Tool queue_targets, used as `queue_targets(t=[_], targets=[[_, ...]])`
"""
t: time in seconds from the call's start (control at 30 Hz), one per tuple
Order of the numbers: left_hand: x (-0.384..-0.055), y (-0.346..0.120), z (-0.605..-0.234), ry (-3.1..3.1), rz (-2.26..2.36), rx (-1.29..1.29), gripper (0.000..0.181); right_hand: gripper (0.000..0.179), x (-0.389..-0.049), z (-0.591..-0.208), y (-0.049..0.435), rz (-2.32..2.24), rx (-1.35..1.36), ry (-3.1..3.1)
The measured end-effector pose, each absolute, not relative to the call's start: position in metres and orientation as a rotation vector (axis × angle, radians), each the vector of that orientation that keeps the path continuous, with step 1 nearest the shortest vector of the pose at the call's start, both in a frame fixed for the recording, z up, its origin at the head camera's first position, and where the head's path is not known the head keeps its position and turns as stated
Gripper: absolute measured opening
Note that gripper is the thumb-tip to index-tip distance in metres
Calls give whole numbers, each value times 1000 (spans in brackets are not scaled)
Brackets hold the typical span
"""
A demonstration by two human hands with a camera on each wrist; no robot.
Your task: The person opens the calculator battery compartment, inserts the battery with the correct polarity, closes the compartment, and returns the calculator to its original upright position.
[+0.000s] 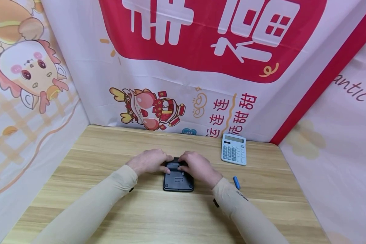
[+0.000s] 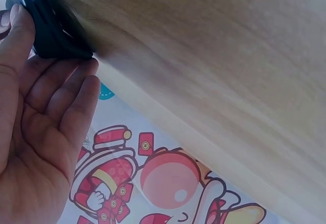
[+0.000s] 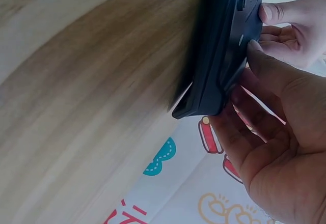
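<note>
A black calculator (image 1: 178, 183) lies back side up on the table, its label and round feet showing at the near end. My left hand (image 1: 149, 161) holds its far left part, thumb on the back and fingers at the far edge. From the right, my right hand (image 1: 199, 166) grips the far end, with the thumb by a recess in the back. The right wrist view shows the raised far end of the calculator (image 3: 219, 56) above the wood, the right hand's fingers (image 3: 232, 137) against its edge. Part of the recess is hidden by the hands.
A light blue calculator (image 1: 233, 149) lies face up at the back right of the wooden table (image 1: 134, 217). Nearer, beside the right forearm, is a small blue cylinder (image 1: 236, 182) like a battery. Printed cloth (image 1: 158, 74) hangs behind the table and at both sides.
</note>
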State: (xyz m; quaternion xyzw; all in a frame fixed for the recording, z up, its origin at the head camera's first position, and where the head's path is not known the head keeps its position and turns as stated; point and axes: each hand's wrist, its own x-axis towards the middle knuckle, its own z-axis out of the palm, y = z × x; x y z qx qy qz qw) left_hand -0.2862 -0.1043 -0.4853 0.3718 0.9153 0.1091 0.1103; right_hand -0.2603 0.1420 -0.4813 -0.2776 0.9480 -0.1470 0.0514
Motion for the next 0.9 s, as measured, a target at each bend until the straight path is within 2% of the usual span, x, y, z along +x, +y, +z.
queue_targets(t=[0.43, 0.9], targets=[[-285, -102, -483, 2713, 305, 1060, 45, 23, -266, -477, 137, -409, -802, 2896], [-285, -101, -482, 2700, 305, 1046, 38, 23, -266, -476, 139, -298, -888, 2889]])
